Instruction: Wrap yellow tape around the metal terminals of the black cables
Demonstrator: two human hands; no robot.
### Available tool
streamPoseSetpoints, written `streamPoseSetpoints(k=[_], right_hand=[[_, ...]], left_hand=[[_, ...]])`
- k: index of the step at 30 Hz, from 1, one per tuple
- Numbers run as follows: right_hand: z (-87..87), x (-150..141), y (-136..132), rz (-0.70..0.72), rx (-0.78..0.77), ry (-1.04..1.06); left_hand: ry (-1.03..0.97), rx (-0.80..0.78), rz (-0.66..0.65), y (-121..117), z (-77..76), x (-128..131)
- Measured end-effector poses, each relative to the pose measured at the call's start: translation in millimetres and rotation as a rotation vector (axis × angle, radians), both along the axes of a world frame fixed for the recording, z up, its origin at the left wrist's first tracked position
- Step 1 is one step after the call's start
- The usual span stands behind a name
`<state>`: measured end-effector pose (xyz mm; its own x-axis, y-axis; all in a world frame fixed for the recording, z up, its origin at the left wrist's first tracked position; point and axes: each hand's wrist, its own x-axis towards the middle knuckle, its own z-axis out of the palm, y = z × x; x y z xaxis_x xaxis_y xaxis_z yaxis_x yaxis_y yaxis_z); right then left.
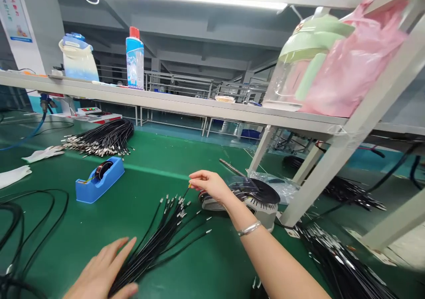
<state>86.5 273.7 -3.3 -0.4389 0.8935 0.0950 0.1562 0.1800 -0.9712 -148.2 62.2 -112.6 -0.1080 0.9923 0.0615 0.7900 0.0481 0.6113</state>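
The black cable bundle point(155, 239) lies right of the blue tape dispenser point(99, 188), the left hand point(102, 265) spread wide against it; farther right of the dispenser, the right hand point(210, 185) pinches an orange-tipped cable point(189, 185).

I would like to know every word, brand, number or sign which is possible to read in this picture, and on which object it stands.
No text reads with certainty.
White paper poster with a blue bottom strip: red and green Chinese-looking characters, too blurred and partly cut off to quote.
Blue-and-white cylindrical can with a red cap: printed label, too small and blurred.
Elsewhere: nothing I can read.
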Motion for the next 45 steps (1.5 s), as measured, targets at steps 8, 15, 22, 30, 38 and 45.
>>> streamPoseSetpoints(k=[8, 15, 22, 30, 38, 45], right_hand=[[6.2, -2, 0, 0.037, 0.014, 0.005], [12.8, 15, -9, 0.033, 0.012, -0.062], [27.3, 28, -18, 0.024, 0.058, -0.201], [35.0, 32, -38, -0.016, 0.094, -0.262], [31.4, 36, -44, -0.006, 0.093, -0.237], [17.9, 38, -42, 0.007, 0.071, -0.199]], left_hand=[[-0.185, 0.236, -0.07, 89, 70.4, 70], [-0.508, 0.079, -0.183, 122, 60.0, 94], [-0.834, -0.03, -0.286, 119, 67.1, 94], [-0.93, -0.008, -0.324, 127, 80.0, 108], [-0.937, -0.011, -0.329, 123, 77.9, 114], [-0.863, 0.027, -0.309, 120, 78.4, 117]])
